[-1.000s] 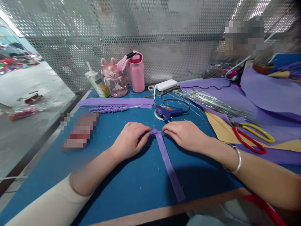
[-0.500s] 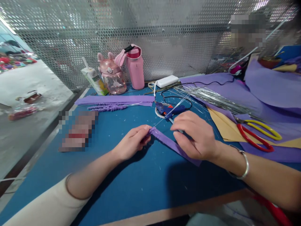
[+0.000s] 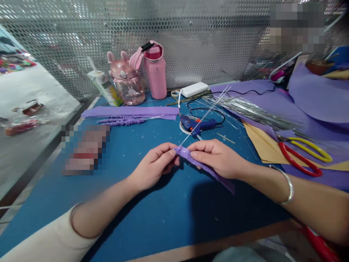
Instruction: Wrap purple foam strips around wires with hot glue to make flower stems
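My left hand pinches the near end of a purple paper strip, where it is gathered about thin wires that slant up and away to the right. Close beside it, my right hand grips the same strip between thumb and fingers. The strip's loose end hangs down to the right beneath that hand. Just beyond my fingers a blue glue gun lies on a white ring, with a glue stick showing at its back. The fingertips partly hide the gathered end.
Scissors with red and yellow handles lie right, near purple sheets and a bundle of wires. Behind stand a pink bottle, a clear cup and a drink carton. Purple strips and a fringed purple stem lie left.
My right hand has moved left and down onto the strip, near my left hand, and taken hold of it. My view has shifted slightly.
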A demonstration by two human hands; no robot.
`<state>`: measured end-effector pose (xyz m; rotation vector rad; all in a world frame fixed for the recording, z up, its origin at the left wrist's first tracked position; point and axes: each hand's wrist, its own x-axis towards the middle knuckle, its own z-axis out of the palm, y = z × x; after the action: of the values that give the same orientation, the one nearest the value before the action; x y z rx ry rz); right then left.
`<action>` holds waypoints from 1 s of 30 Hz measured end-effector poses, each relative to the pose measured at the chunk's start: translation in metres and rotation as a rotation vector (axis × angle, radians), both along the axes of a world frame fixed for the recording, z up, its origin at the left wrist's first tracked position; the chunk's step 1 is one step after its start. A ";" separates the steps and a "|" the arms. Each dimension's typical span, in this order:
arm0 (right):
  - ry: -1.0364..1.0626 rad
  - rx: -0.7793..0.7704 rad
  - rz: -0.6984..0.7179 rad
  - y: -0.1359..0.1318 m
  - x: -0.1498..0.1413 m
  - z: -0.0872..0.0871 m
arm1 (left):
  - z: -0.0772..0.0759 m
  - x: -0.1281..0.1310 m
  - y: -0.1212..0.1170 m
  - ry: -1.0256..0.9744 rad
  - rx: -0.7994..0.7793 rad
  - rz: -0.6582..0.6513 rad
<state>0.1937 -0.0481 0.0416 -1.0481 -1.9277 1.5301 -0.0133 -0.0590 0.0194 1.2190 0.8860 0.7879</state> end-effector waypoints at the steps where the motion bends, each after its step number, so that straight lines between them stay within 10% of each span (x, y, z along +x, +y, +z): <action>1: 0.027 -0.023 0.012 0.000 0.000 -0.001 | 0.001 0.000 -0.001 0.010 0.030 0.007; 18: 0.224 -0.071 0.010 -0.005 -0.005 -0.012 | -0.004 0.002 -0.014 0.455 0.824 0.314; 30: 0.085 0.290 -0.324 0.001 0.003 -0.002 | -0.003 0.003 -0.015 0.508 0.749 0.225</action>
<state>0.1971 -0.0467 0.0400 -1.0830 -1.7532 1.0656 -0.0099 -0.0741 0.0160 2.0631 1.2022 1.0617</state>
